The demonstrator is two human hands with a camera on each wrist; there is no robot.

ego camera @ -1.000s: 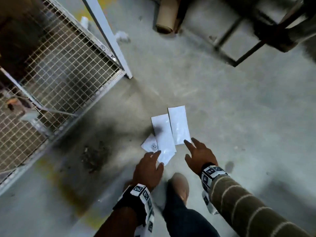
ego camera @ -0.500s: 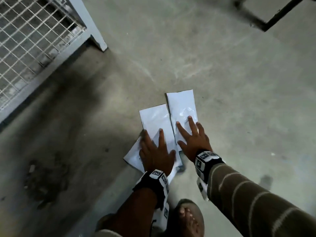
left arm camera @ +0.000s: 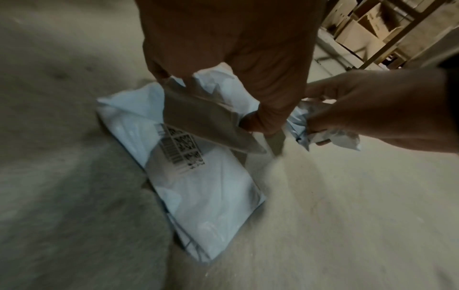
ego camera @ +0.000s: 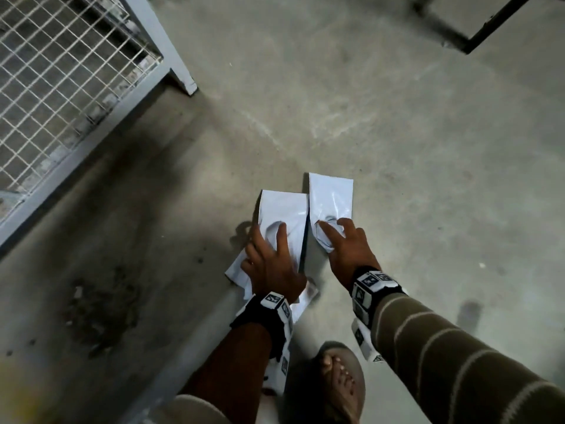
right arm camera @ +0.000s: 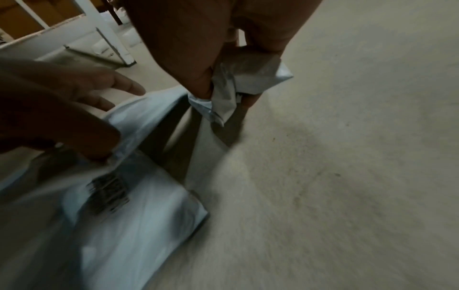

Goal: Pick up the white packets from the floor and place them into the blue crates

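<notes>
Three white packets lie together on the concrete floor. My left hand (ego camera: 272,237) grips the middle packet (ego camera: 284,209), and its near edge is lifted in the left wrist view (left arm camera: 208,115). Under it lies a packet with a barcode label (left arm camera: 198,176), seen in the head view as a corner (ego camera: 237,270) by my left wrist. My right hand (ego camera: 331,231) scrunches the near end of the right packet (ego camera: 331,194). In the right wrist view its fingers (right arm camera: 206,82) are curled round the crumpled plastic (right arm camera: 246,86). No blue crate is in view.
A wire-mesh cage (ego camera: 61,87) with a grey frame leg (ego camera: 183,78) stands at the left. A black metal frame (ego camera: 489,29) crosses the top right. My sandalled foot (ego camera: 339,381) is just behind the packets. A dark stain (ego camera: 101,310) marks the floor at the left.
Both hands lay flat on the packets before. Now their fingers have curled in, bunching the plastic, and the near ends of two packets are coming off the floor.
</notes>
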